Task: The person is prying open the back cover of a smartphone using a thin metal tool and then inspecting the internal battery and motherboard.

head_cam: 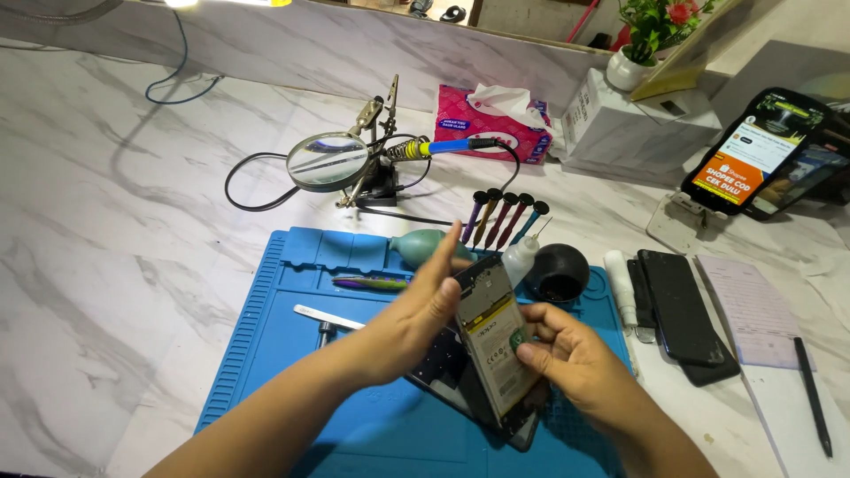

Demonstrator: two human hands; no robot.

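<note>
I have an opened smartphone point(492, 341), back cover off and battery showing, tilted up on its long edge over the blue repair mat point(266, 354). My right hand point(567, 358) has it in its grip, thumb pressing the battery face and fingers curled behind the lower edge. My left hand point(416, 319) lies flat against the phone's other side, fingers straight and spread, bracing rather than clasping.

My worry: the phone is pinched only at one end, so a thumb slip on the smooth battery could let it tip onto the mat, and hard thumb pressure could dent the cell.

Just beyond the grip stand five precision screwdrivers point(500, 217), one small white squeeze bottle point(518, 258), one black round cup point(558, 273) and one green dust blower point(425, 246). Left of the grip lie one pair of tweezers point(367, 283) and one flat metal pry tool point(328, 317). To the right, on the marble desk point(106, 230), are two dark phones point(682, 310) stacked, one pen point(813, 394), and one more phone point(753, 150) propped on a stand. Farther off: one magnifier stand point(329, 161), one soldering iron point(443, 147), one tissue pack point(491, 124).
</note>
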